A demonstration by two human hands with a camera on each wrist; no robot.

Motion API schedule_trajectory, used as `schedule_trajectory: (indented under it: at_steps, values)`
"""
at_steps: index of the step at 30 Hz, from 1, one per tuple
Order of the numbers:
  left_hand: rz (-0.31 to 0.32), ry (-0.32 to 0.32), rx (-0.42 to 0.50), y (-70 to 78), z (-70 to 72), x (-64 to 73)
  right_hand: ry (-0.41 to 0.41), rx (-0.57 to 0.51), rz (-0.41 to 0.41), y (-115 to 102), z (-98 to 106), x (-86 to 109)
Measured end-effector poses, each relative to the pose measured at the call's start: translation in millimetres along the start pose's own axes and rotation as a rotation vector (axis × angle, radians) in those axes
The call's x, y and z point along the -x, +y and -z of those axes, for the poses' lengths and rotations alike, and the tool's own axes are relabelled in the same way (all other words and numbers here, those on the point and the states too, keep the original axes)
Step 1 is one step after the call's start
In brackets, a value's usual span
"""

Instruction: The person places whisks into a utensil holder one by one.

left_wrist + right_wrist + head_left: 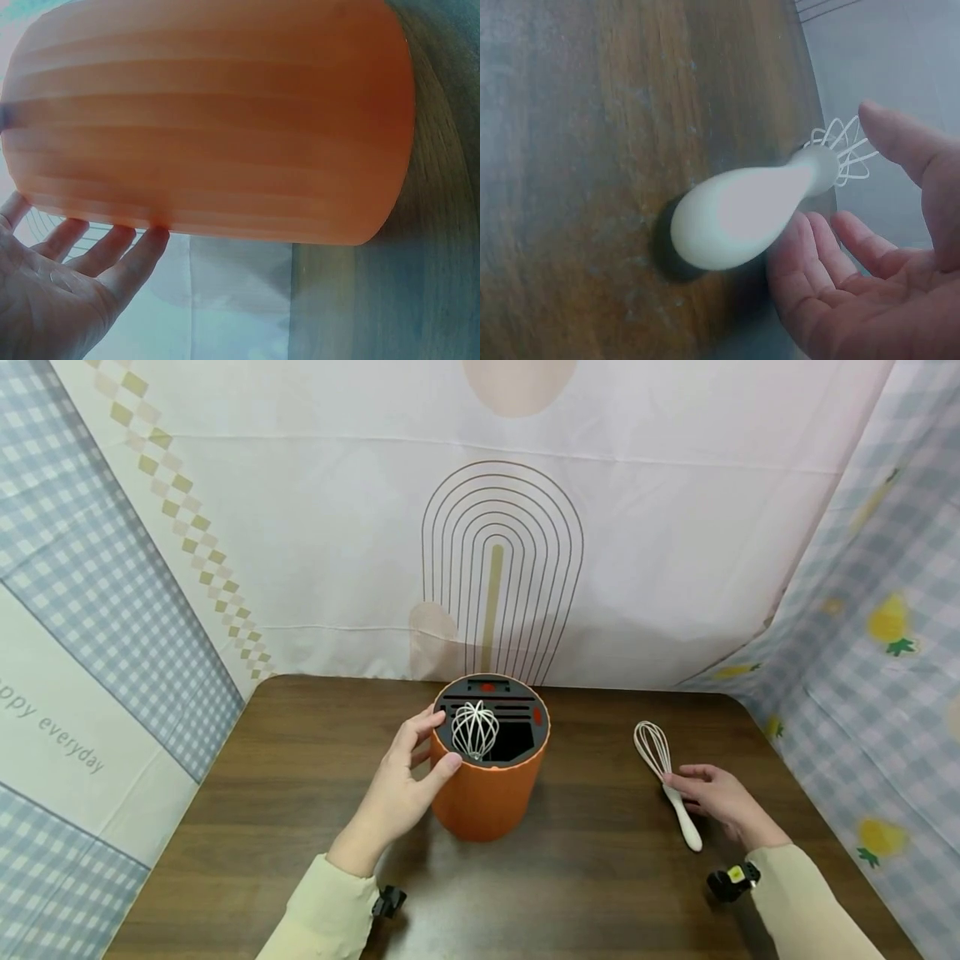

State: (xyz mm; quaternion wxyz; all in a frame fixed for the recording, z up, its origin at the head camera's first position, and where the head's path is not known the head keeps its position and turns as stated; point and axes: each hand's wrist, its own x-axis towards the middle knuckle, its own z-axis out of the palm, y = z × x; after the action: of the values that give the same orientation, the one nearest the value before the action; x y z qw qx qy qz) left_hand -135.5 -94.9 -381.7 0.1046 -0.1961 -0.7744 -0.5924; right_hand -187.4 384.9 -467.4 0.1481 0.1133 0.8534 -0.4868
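- Orange walls mark the holder (487, 797), upright at the centre of the frame; the whisk (754, 202) lies on the table (585, 877) toward the lower right.
- Your left hand (401, 789) is spread wide, thumb near the holder's front rim, fingertips against its side.
- Your right hand (720, 802) is loosely parted about the whisk's neck; you can't tell whether any finger touches it.
- To grip well, you would probably bring thumb and fingers together on the slim neck, not the wires, which could bend.
- Light, even pressure from your left should steady the holder without tipping it.
- Hidden from you: the handle of the second whisk (475, 731), head-up in the holder, and the holder's inside, all dark.
- The left wrist view cuts off the holder's top; the right wrist view crops your palm.
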Motion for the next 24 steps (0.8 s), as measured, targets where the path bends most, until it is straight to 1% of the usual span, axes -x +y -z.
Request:
schedule_trajectory:
  at_steps: [7, 11, 15, 21, 24]
  values:
    - [-0.005, 0.000, 0.004, 0.0, -0.8, 0.6, -0.024, 0.061, -0.006, 0.6, 1.4, -2.9]
    - [-0.003, 0.002, 0.007, 0.3, -0.3, 0.7, -0.003, 0.102, -0.028, -1.7, -0.9, -4.1]
    - [-0.008, 0.007, 0.012, -0.9, 0.1, 0.3, -0.003, 0.107, -0.042, -3.1, -1.7, -5.1]
    - [-0.007, 0.007, 0.011, -1.9, -0.9, 0.0, -0.014, 0.098, -0.075, 1.1, -1.3, -6.7]
    - [-0.008, 0.008, 0.013, -2.3, -1.2, 0.5, -0.011, 0.111, -0.066, 2.7, -1.5, -7.5]
